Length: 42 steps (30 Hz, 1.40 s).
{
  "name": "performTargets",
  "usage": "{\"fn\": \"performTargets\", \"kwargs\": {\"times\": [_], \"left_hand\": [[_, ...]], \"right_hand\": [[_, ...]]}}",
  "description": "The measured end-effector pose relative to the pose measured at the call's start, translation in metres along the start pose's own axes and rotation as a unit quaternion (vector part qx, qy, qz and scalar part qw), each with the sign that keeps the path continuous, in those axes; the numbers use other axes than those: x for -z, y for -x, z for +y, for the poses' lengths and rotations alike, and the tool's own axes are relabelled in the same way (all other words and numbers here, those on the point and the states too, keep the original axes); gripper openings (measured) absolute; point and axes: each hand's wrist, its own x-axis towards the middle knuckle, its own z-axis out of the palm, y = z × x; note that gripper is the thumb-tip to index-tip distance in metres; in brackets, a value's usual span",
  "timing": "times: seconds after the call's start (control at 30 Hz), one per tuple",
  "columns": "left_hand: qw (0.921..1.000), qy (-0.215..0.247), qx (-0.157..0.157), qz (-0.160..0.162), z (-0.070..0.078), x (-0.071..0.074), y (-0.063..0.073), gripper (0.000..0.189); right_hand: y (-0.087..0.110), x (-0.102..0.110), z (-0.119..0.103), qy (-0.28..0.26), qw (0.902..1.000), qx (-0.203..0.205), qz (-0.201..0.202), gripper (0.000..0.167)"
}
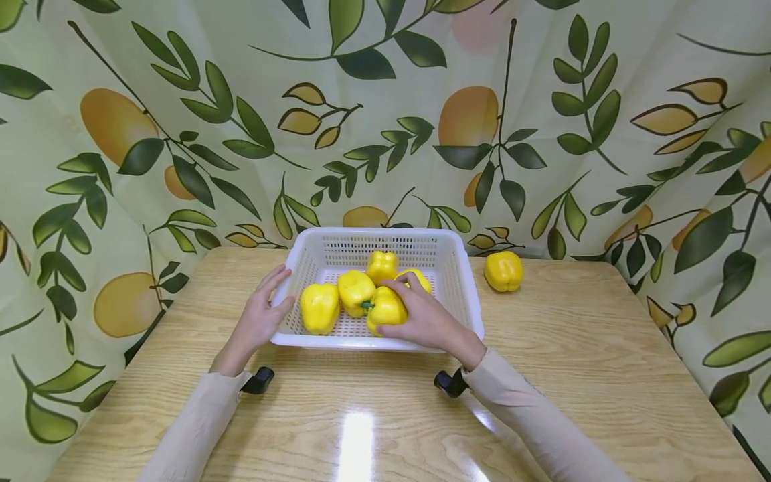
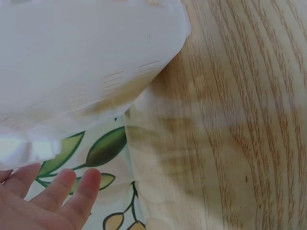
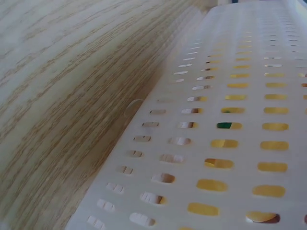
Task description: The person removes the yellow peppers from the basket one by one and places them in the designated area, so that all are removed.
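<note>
A white plastic basket with slotted walls stands on the wooden table, holding several yellow bell peppers. Inside it, near the front wall, my right hand grips one yellow bell pepper whose green stem points left. Others lie close by: one pepper at the left, another pepper beside the gripped one, and one behind. At the basket's left rim rests my left hand, its fingers extended. The left wrist view shows that hand beside the basket wall. My right hand is hidden behind the slotted wall in the right wrist view.
A single yellow bell pepper sits on the table to the right of the basket, by the back edge. Behind the wooden table hangs a leaf-patterned curtain. Dark wrist-camera mounts are strapped at both wrists.
</note>
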Motion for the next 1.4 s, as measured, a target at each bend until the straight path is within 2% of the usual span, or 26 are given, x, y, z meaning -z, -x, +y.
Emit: {"fn": "performTargets", "kwargs": {"times": [0.27,0.5,0.77,1.13,1.4], "left_hand": [[1.0000,-0.008,0.002,0.002,0.001,0.001,0.001,0.058],[1.0000,0.009,0.001,0.003,0.000,0.002,0.001,0.059],[0.9998,0.018,-0.004,0.004,0.000,0.001,0.000,0.058],[0.9996,0.026,0.002,0.007,-0.003,0.002,0.002,0.058],[0.9992,0.039,-0.006,0.006,-0.004,-0.001,0.000,0.058]], "right_hand": [[0.006,0.006,-0.003,-0.054,0.9980,0.005,0.032,0.081],[0.013,0.019,-0.004,-0.062,0.9965,0.004,0.057,0.082],[0.020,0.032,0.002,-0.081,0.9942,-0.025,0.067,0.084],[0.030,0.043,0.010,-0.093,0.9907,-0.020,0.097,0.085],[0.037,0.049,0.019,-0.087,0.9903,-0.026,0.105,0.076]]}}
